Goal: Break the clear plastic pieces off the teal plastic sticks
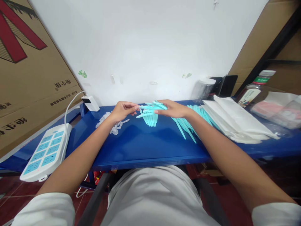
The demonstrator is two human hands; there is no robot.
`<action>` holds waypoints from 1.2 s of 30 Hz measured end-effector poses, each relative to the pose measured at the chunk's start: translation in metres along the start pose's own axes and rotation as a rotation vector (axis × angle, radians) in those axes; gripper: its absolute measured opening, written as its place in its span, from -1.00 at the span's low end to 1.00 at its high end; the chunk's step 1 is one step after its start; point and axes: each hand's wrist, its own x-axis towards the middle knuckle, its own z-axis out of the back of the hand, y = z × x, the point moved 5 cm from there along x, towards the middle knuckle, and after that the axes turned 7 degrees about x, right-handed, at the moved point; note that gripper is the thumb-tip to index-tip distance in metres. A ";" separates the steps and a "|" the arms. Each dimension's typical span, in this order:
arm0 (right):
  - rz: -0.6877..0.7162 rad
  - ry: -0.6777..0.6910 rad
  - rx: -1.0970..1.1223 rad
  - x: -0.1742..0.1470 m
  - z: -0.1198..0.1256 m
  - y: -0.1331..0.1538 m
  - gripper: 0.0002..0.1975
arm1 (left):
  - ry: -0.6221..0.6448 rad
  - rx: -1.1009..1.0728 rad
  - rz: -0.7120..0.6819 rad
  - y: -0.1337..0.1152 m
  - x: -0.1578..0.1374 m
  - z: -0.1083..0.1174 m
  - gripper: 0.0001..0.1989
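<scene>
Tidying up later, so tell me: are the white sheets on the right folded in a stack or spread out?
Stacked. The white sheets lie layered in one pile on the blue table; whether each is folded, cannot tell.

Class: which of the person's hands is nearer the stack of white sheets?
Right. The right hand is just left of the white sheets; the left hand lies farther left, beyond it.

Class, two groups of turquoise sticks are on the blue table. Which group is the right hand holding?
The fanned bunch at mid-table, gripped by the right hand. The other group lies loose on the table under that forearm, beside the white sheets.
</scene>
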 end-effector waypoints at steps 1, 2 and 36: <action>0.011 0.001 0.001 0.000 -0.001 0.001 -0.54 | -0.002 0.003 0.001 0.000 0.000 0.000 -0.49; 0.021 0.000 0.003 0.000 -0.001 0.002 -0.53 | -0.005 0.004 0.001 0.000 0.000 0.000 -0.48; -0.072 0.028 -0.115 0.003 -0.022 -0.012 -0.56 | 0.025 -0.014 -0.109 -0.013 -0.010 -0.028 -0.63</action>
